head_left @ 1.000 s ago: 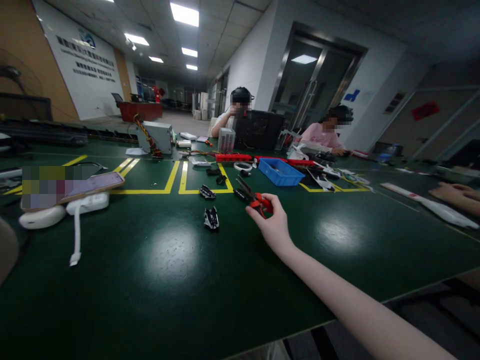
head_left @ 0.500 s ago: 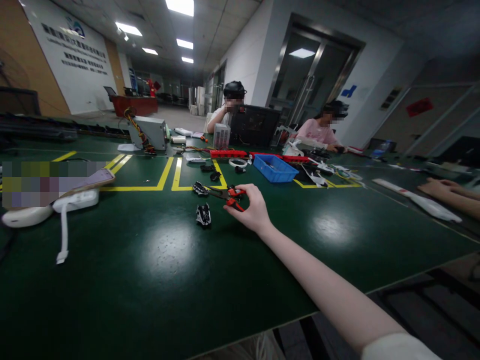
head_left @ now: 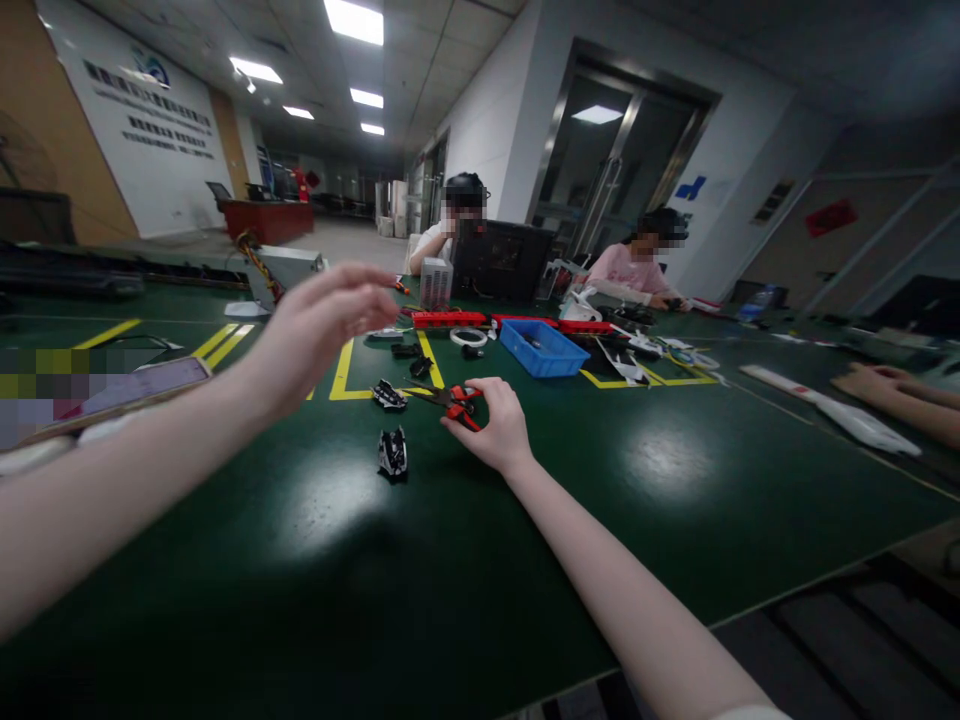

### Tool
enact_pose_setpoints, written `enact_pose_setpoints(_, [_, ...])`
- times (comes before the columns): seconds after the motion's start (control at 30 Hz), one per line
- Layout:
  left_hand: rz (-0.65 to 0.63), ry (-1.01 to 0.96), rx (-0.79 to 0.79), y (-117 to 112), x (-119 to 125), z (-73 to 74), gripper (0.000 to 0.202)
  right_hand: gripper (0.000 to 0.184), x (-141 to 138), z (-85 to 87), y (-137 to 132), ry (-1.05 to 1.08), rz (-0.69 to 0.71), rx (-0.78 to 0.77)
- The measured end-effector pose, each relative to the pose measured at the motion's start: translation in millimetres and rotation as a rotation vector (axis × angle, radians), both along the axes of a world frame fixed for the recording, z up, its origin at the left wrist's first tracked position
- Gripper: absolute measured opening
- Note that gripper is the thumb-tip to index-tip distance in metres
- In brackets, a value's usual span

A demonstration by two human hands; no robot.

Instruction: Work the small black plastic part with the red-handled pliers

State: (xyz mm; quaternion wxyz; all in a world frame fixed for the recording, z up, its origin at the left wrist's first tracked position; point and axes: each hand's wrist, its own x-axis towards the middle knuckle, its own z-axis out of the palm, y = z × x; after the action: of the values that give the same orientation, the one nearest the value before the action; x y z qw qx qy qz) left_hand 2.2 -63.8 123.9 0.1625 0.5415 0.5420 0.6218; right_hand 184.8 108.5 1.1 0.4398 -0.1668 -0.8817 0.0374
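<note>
My right hand is closed around the red handles of a pair of pliers, whose dark jaws point left toward a small black part on the green table. A second black part lies just left of that hand, nearer to me. My left hand hovers above the table to the left, fingers stretched forward and loosely apart, holding nothing.
A blue bin, red strips, a white tape ring and yellow floor-style lines lie beyond. Two seated people work at the far side by a black computer case. Another person's hands rest at the right. A phone lies left.
My left arm has come into view from the left and reached out over the table. My right hand swung the pliers left toward the black parts and drew slightly nearer.
</note>
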Motion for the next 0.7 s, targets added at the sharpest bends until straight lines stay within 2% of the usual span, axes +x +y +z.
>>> enact_pose_setpoints(0.13, [0.026,0.048,-0.138,7,-11,-67.7,0.037,0.045,0,-0.8,2,-0.036,0.025,0.009])
enact_pose_setpoints(0.2, [0.005,0.197,-0.220,3,-14,-93.6,0.041,0.044,0,-0.9,3,-0.053,0.056,0.015])
enact_pose_setpoints(0.23, [-0.014,0.283,-0.251,0,-14,-101.7,0.043,0.043,0,-0.7,3,-0.070,0.073,0.026])
enact_pose_setpoints(0.3, [-0.092,0.449,-0.281,-5,-13,-108.9,0.049,0.042,1,0.4,4,-0.117,0.088,0.058])
enact_pose_setpoints(0.43, [-0.157,0.625,-0.316,-6,-10,-107.7,0.059,0.040,4,3.7,8,-0.191,0.062,0.127])
enact_pose_setpoints(0.5, [-0.174,0.690,-0.317,-4,-10,-108.0,0.062,0.039,7,4.7,11,-0.207,0.091,0.142])
enact_pose_setpoints(0.7, [-0.295,0.706,-0.333,-4,-11,-109.2,0.048,0.037,13,7.1,10,-0.332,0.159,0.132])
